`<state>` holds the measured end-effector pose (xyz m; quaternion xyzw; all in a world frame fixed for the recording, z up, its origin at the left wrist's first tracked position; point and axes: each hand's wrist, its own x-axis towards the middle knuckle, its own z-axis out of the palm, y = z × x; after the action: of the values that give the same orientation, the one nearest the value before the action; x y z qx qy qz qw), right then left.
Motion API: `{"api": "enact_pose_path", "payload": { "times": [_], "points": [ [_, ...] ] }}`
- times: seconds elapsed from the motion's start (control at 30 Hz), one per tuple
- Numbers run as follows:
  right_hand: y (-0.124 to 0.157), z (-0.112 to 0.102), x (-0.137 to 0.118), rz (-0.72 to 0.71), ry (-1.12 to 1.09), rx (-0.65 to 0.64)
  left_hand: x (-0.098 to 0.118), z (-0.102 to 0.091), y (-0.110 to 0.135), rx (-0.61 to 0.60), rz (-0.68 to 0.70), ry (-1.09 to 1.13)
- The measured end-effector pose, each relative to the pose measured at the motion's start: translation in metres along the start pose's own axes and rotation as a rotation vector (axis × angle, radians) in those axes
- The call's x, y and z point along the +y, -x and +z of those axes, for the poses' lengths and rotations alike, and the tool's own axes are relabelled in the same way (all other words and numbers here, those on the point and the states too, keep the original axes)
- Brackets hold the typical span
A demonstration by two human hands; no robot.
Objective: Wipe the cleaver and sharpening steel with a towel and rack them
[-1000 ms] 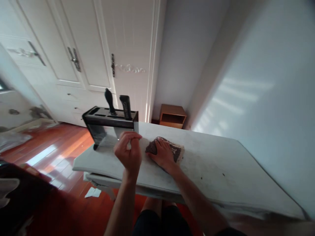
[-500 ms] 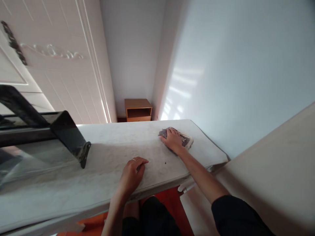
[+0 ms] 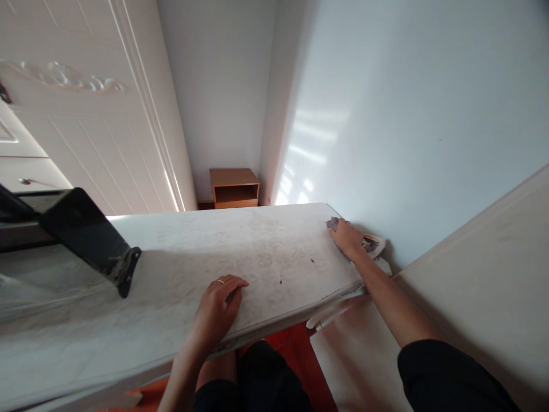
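My right hand point(image 3: 348, 237) presses a dark grey-brown patterned rag point(image 3: 373, 245) with a pale border onto the white tabletop point(image 3: 257, 234), near its far right corner beside the wall. Part of the rag point(image 3: 332, 224) sticks out past my fingertips. On the tabletop's near side rests my left hand point(image 3: 221, 303), a ring on one finger. Its fingers are loosely curled together, and nothing shows in them. Between the hands lie small dark specks point(image 3: 312, 261). Grey smudges cover much of the surface.
A black metal bracket-like stand point(image 3: 86, 234) occupies the table's left side, with clear plastic near it. A pale blue wall point(image 3: 407, 126) borders the right end. Beyond are a white panelled wardrobe point(image 3: 94, 137) and a small wooden nightstand point(image 3: 235, 177). A pale board point(image 3: 343, 355) stands below right.
My right hand has slid the rag rightward to the table's end by the wall. My left hand stays on the near side. The view has shifted slightly right.
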<state>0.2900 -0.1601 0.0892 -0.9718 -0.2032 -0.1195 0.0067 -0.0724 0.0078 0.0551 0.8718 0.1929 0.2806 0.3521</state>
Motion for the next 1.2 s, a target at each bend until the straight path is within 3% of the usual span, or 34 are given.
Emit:
{"api": "enact_pose_path", "payload": {
  "times": [0.2,0.37,0.5,0.67,0.9,1.07,1.2],
  "points": [
    [0.004,-0.014,0.014,-0.021,-0.001,-0.005,0.004,-0.002,0.000,0.000,0.006,0.006],
    [0.013,-0.030,0.011,-0.055,-0.040,0.023,0.003,-0.001,0.000,0.006,-0.005,0.034],
    [0.021,-0.045,-0.006,-0.041,-0.083,-0.004,-0.001,0.002,0.000,0.009,-0.024,0.058],
    [0.036,-0.056,-0.045,-0.155,-0.114,-0.079,-0.002,0.002,0.001,0.002,-0.073,0.065],
    [0.050,-0.046,-0.088,-0.282,-0.084,-0.145,0.000,0.000,0.002,0.004,-0.101,0.099],
    [0.058,-0.035,-0.089,-0.333,-0.046,-0.124,0.001,-0.001,0.008,0.031,-0.101,0.139],
    [0.057,-0.031,-0.080,-0.334,-0.015,-0.146,0.001,-0.015,0.021,0.102,-0.071,0.225]
  ]
}}
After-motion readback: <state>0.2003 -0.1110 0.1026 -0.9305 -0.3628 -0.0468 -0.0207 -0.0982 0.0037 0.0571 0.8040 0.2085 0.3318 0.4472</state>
